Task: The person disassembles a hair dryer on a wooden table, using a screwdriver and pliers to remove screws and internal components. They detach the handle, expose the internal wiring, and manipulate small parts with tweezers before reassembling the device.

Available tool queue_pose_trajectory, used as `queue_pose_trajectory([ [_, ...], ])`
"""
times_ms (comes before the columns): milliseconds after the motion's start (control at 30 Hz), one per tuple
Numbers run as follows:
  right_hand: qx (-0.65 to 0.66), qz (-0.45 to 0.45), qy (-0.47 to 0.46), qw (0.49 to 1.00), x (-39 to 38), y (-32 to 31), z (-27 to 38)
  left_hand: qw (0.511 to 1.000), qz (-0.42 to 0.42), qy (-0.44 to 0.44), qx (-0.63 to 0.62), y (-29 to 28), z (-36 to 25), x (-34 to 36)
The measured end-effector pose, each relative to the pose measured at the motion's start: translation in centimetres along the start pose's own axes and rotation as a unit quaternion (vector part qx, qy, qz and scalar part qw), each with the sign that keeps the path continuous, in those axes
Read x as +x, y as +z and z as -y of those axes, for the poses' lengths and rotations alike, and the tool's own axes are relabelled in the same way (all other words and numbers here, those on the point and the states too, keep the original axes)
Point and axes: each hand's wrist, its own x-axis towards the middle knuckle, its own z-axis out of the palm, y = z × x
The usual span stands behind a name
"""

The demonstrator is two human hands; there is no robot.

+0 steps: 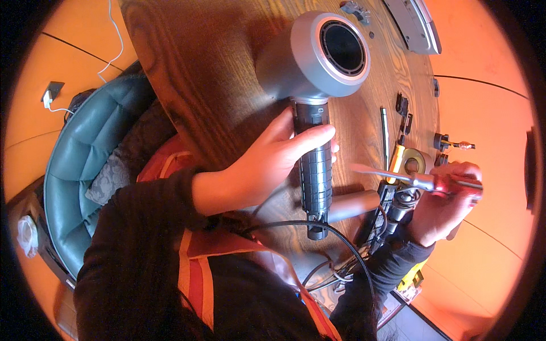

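My left hand is wrapped around the upper handle of a hair dryer, its thumb across the front. The dryer has a silver-grey head with a dark round opening. Its black handle is bare of any outer sleeve, and a black cord trails near its lower end. On the right, my right hand grips a screwdriver, its slightly blurred shaft pointing left toward the handle, apart from it. A silver tube lies on the table behind the handle's lower part.
Loose small black parts, a thin silver strip, a yellow-handled tool and a brass-coloured ring lie along the right of the wooden table. Tangled cables are near my right forearm. A green padded chair stands left.
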Motion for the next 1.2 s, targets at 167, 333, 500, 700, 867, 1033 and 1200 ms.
queue_pose_trajectory([
  [167, 0.097, -0.058, 0.07, 0.991, 2.0, 2.3, -0.1, 1.0, 0.001, -0.001, -0.009, -0.1, 0.1, 0.1],
  [333, 0.234, 0.091, 0.179, 0.951, 3.1, 3.9, -0.3, 1.0, 0.006, 0.002, -0.01, -0.1, 0.0, 0.1],
  [500, 0.231, 0.061, 0.225, 0.945, 2.5, 4.3, -0.5, 1.0, -0.007, -0.003, 0.004, 0.0, 0.0, 0.2],
  [700, 0.118, 0.073, -0.002, 0.99, 1.3, 5.4, -1.7, 1.0, -0.009, -0.015, 0.0, 0.1, 0.0, 0.0],
  [867, 0.106, 0.085, -0.107, 0.985, 1.2, 7.1, -2.3, 1.0, -0.008, -0.008, 0.009, 0.1, -0.1, 0.1],
  [1033, 0.081, 0.105, -0.137, 0.982, 1.3, 7.7, -2.0, 1.0, -0.011, -0.009, 0.009, 0.1, -0.1, 0.0],
  [1200, 0.037, 0.113, -0.16, 0.98, 1.5, 7.8, -1.5, 1.0, -0.005, -0.014, 0.006, 0.0, -0.1, 0.1],
])
